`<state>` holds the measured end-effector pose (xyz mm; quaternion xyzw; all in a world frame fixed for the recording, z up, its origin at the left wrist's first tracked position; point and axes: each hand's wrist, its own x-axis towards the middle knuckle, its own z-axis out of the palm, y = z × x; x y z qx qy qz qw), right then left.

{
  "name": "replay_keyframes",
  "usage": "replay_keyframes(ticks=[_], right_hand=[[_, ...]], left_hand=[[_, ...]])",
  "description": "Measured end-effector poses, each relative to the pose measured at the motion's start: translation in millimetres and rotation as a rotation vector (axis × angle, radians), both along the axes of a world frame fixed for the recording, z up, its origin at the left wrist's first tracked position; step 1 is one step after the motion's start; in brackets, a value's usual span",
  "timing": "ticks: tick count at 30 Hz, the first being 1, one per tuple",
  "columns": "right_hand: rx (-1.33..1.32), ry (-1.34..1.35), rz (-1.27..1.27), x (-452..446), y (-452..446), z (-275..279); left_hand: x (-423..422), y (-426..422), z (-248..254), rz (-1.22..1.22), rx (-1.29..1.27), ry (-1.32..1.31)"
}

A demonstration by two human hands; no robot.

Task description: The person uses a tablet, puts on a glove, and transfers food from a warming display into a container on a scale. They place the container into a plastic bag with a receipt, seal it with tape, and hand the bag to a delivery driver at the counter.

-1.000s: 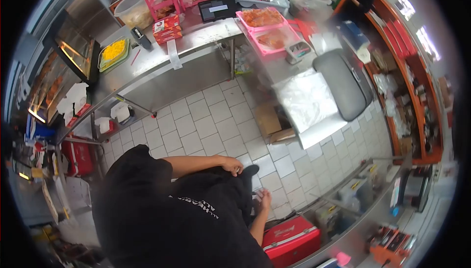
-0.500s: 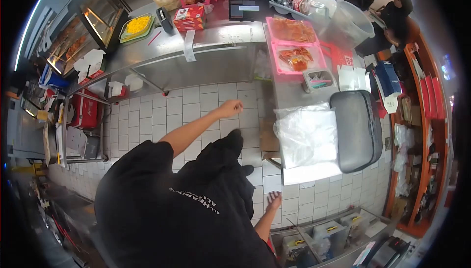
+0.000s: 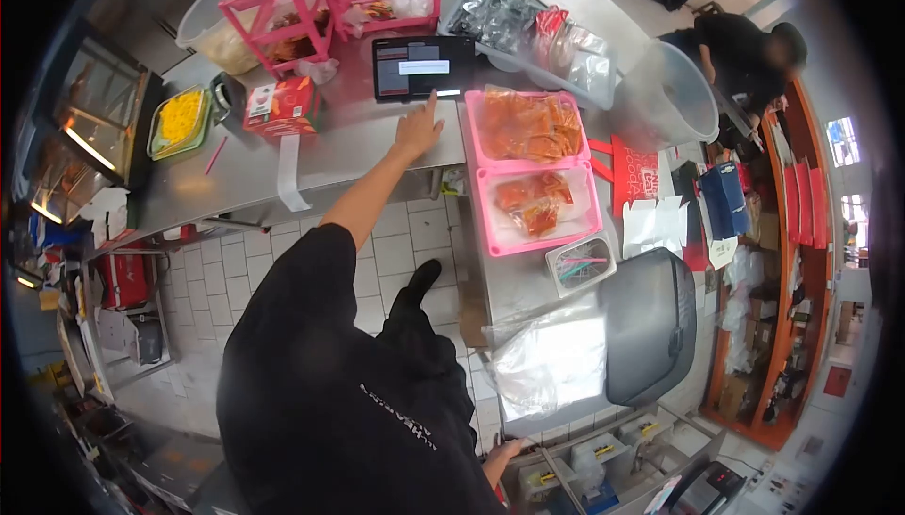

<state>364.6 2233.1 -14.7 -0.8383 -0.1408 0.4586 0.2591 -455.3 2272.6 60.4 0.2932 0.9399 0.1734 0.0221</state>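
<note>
The tablet point(image 3: 424, 70) stood on the worktop point(image 3: 351, 146); at its lower edge, the left hand point(image 3: 419, 131) extended one finger, spread from the rest. The right hand's point(image 3: 502, 457) finger state was unclear.

Bright overall — glare on plastic bags point(image 3: 558, 364), fisheye-curved edges, 4 black corners

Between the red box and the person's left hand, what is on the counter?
Nothing stands there: in the head view, only bare steel counter runs from the red box to the left hand, which is at the tablet.
</note>
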Motion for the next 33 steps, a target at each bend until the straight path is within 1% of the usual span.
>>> replay_keyframes(ticks=[1,2,3,4,6,8,13,17,20,22,23,25,29,30,32,33], right_hand=[[-0.007,-0.023,-0.012,0,-15,9],[-0.033,0.056,-0.029,-3,-26,16],[-0.051,0.143,-0.042,-13,-29,21],[-0.05,0.135,-0.048,-22,-30,25],[-0.021,0.126,-0.148,-41,-33,34],[0.01,0.115,-0.173,-57,-28,43],[-0.073,0.099,-0.248,-63,-5,31],[-0.106,0.102,-0.224,-66,-6,31],[-0.057,0.028,-0.254,-79,-5,42],[-0.061,0.054,-0.254,-77,-6,42],[-0.065,0.049,-0.249,-76,-6,42],[-0.106,0.133,-0.209,-67,-6,38],[-0.13,0.143,-0.208,-69,-5,41],[-0.126,0.116,-0.191,-75,-5,44],[-0.126,0.088,-0.152,-90,-9,63],[-0.082,0.049,-0.128,-102,-15,71]], left_hand=[[-13,6,2,0.007,0.0,-0.053],[-22,12,4,0.017,0.002,-0.099],[-28,18,8,0.017,-0.052,-0.019],[-33,23,11,0.011,-0.052,-0.027],[-39,30,19,-0.012,-0.102,-0.084],[-45,36,12,-0.011,-0.079,-0.064],[-53,36,11,-0.002,-0.079,-0.058],[-57,33,11,-0.005,-0.07,-0.032],[-55,30,11,-0.008,-0.042,0.01],[-45,24,17,-0.039,0.054,0.007],[-40,20,20,-0.036,0.031,-0.039],[-31,11,12,-0.035,0.041,-0.064],[-30,-6,-4,-0.009,0.088,-0.08],[-32,-8,-4,0.0,0.086,-0.083],[-35,-14,1,-0.018,0.039,-0.169],[-31,-19,4,0.006,0.036,-0.163]])
